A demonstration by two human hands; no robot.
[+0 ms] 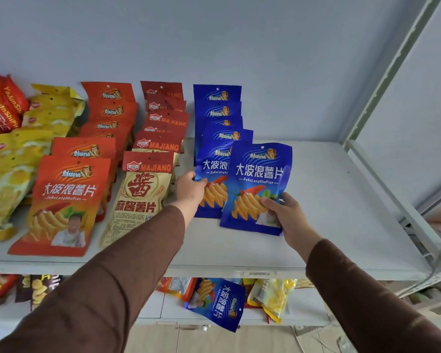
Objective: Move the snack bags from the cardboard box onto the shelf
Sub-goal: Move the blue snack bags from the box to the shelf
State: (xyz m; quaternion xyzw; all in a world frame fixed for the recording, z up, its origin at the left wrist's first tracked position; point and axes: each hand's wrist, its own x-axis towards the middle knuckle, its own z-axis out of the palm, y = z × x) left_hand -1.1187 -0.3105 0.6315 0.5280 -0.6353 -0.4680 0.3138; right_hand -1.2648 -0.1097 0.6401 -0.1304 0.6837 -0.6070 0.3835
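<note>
White shelf against a pale wall carries rows of snack bags: yellow, red, beige and, furthest right, a blue row leaning back one behind another. The right hand pinches 1 blue bag at its lower right corner, thumb on the face and fingers behind, holding it upright just right of the row's front. The left hand grips the front bag of that row at its left edge, steadying it. No cardboard box is in view. 1 more blue bag lies tilted on the lower shelf.

These pouches look light, air-puffed and glossy, so likely slippery, with fragile chips inside. A judgement: hold them by the flat sealed edges or corners, not the belly, and squeeze lightly.
</note>
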